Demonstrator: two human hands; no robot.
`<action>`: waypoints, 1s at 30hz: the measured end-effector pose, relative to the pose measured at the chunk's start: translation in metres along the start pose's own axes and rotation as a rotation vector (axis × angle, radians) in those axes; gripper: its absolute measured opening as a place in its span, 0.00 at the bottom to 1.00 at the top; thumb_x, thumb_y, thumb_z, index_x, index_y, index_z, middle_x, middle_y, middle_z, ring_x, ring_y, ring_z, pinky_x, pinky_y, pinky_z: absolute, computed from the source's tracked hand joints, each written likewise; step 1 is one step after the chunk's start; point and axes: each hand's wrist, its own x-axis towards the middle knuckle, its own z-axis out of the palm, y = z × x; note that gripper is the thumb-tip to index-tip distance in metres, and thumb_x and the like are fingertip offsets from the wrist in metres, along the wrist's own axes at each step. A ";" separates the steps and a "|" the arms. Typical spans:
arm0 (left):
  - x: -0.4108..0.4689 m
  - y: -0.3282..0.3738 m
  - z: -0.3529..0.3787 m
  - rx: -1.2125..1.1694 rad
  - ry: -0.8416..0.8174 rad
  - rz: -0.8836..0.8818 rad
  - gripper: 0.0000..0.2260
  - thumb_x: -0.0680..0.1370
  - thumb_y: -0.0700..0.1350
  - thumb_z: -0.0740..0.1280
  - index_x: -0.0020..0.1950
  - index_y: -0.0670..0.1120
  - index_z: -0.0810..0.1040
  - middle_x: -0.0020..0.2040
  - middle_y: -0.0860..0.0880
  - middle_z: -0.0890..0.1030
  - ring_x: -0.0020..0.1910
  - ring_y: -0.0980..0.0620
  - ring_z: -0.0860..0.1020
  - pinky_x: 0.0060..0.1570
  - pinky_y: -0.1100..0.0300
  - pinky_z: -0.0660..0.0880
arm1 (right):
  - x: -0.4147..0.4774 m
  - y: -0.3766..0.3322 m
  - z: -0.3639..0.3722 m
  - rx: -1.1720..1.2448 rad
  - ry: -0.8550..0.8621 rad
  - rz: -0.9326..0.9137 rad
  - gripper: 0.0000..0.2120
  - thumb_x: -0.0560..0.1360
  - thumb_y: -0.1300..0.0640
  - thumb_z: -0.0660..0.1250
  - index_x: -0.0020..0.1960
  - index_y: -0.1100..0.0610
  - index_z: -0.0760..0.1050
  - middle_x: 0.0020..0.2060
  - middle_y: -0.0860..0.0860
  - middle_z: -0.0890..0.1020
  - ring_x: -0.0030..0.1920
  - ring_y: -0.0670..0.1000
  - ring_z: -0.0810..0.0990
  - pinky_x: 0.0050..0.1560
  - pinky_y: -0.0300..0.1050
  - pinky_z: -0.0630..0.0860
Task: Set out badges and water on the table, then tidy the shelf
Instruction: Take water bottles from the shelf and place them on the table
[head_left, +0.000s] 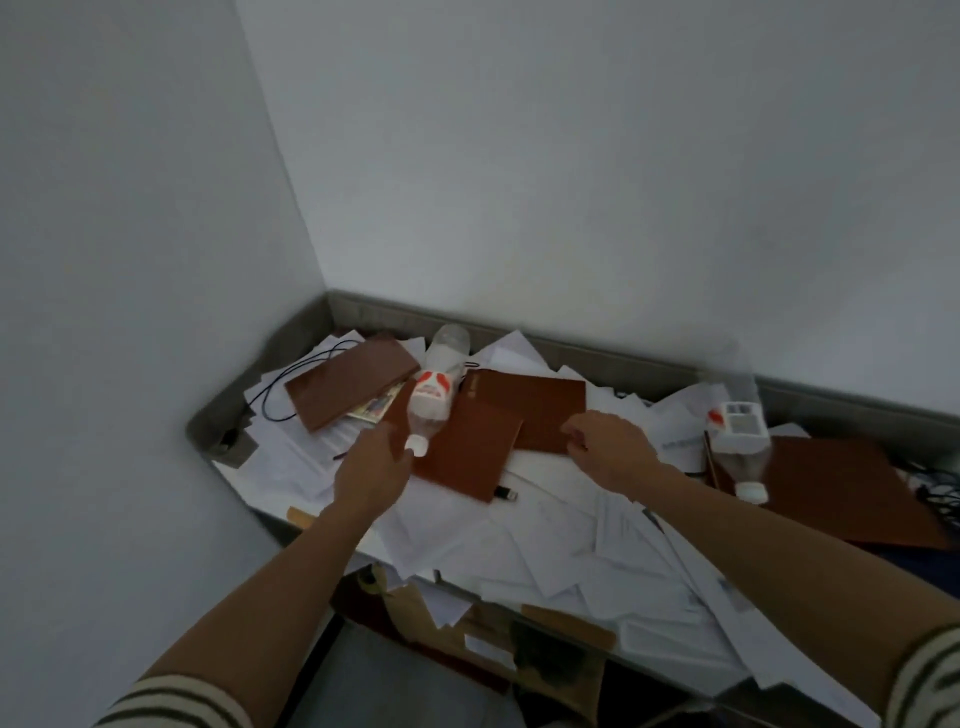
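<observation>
Shelf (597, 354), far corner: loose white papers (519, 551) cover it, brown folders on top. One water bottle (435, 397) lies on the left folders, cap toward the near side, with a red-and-white label whose text is unreadable. A second bottle (740, 434) lies at right, label blurred. Left hand (371, 467) is just beside the first bottle's cap, fingers released. Right hand (608, 452) is at the near edge of the middle folder (540, 408), fingers curled; whether they grasp it cannot be told.
</observation>
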 end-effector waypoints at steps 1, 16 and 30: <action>0.009 0.008 0.001 -0.001 0.013 0.016 0.17 0.79 0.55 0.63 0.60 0.44 0.73 0.54 0.44 0.77 0.51 0.47 0.77 0.48 0.56 0.73 | 0.001 0.013 -0.002 -0.010 0.050 0.040 0.16 0.79 0.53 0.61 0.65 0.52 0.74 0.59 0.51 0.77 0.60 0.54 0.75 0.57 0.48 0.73; 0.126 0.037 0.040 0.013 -0.082 0.062 0.40 0.72 0.55 0.72 0.76 0.43 0.55 0.70 0.36 0.67 0.65 0.36 0.71 0.60 0.44 0.71 | -0.021 0.125 -0.025 -0.176 0.432 0.704 0.40 0.68 0.49 0.73 0.75 0.54 0.58 0.74 0.62 0.61 0.74 0.64 0.58 0.68 0.65 0.62; 0.099 0.110 0.029 -0.216 -0.002 0.356 0.32 0.73 0.59 0.69 0.73 0.51 0.61 0.60 0.46 0.74 0.52 0.45 0.77 0.48 0.50 0.76 | -0.082 0.129 -0.062 0.085 0.497 0.951 0.46 0.68 0.47 0.73 0.77 0.53 0.51 0.69 0.61 0.65 0.66 0.65 0.66 0.64 0.60 0.67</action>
